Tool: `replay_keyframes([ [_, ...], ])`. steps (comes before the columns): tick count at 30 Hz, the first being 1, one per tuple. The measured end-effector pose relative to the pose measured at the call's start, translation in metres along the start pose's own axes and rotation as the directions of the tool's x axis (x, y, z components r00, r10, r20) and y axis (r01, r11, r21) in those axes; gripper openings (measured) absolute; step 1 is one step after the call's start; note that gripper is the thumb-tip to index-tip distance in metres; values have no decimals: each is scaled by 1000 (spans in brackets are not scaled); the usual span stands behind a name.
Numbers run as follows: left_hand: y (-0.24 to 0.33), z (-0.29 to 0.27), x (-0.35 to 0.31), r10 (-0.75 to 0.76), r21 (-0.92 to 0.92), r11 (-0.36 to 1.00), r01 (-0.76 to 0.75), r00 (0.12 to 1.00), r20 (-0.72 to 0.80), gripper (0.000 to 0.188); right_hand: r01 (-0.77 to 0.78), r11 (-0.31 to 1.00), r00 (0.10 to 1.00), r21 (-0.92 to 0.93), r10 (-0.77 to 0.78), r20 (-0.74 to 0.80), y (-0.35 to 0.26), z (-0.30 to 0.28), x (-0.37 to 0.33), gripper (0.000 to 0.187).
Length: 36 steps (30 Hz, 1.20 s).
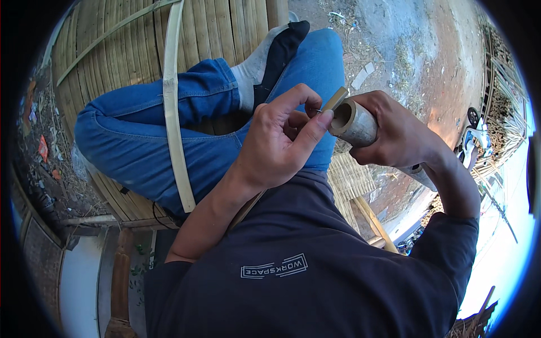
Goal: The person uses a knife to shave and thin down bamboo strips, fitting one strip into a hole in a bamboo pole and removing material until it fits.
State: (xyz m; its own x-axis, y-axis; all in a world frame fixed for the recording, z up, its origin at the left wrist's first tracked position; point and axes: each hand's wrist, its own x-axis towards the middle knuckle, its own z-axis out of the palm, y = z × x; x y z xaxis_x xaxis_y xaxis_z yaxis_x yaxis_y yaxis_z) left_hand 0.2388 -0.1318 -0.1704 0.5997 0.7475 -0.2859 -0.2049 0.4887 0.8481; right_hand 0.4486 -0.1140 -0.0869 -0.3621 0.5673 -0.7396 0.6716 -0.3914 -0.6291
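My right hand [389,127] is wrapped around a thick, hollow bamboo tube [360,130], its open end turned toward my left hand. My left hand [282,138] is closed, thumb and fingers pinching at the tube's mouth. A narrow bamboo strip [337,98] lies slanted at the rim there, its lower part going under my left thumb. A thin, dark sliver shows by that thumb, too small to name. Across my crossed legs rests a long, pale bamboo strip [173,118], touched by neither hand.
I sit on a bamboo-slat platform [208,28]. At right, beyond littered dirt ground [417,62], stand a parked motorbike [474,138] and stacked bamboo [499,84]. A wooden post [121,276] rises at lower left. Another thin strip [107,36] crosses the slats.
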Motion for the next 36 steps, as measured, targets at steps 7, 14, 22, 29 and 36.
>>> replay_keyframes([
  [7,-1,-1,-4,-12,31,999,10,998,61,17,-22,999,1000,-28,22,9,-9,-4,-7,31],
  [14,2,1,-3,38,27,999,-39,998,42,17,24,998,999,-52,-21,45,-4,-7,-4,35],
  [22,9,-4,-1,-123,-144,981,131,990,66,30,-72,994,994,84,64,87,9,3,7,30],
  [29,27,-5,0,-126,-111,981,157,962,241,22,-53,971,990,231,21,140,3,1,3,26],
  [36,49,-4,-22,-218,-26,972,235,932,291,22,-90,920,954,382,-31,299,-3,8,-14,26],
])
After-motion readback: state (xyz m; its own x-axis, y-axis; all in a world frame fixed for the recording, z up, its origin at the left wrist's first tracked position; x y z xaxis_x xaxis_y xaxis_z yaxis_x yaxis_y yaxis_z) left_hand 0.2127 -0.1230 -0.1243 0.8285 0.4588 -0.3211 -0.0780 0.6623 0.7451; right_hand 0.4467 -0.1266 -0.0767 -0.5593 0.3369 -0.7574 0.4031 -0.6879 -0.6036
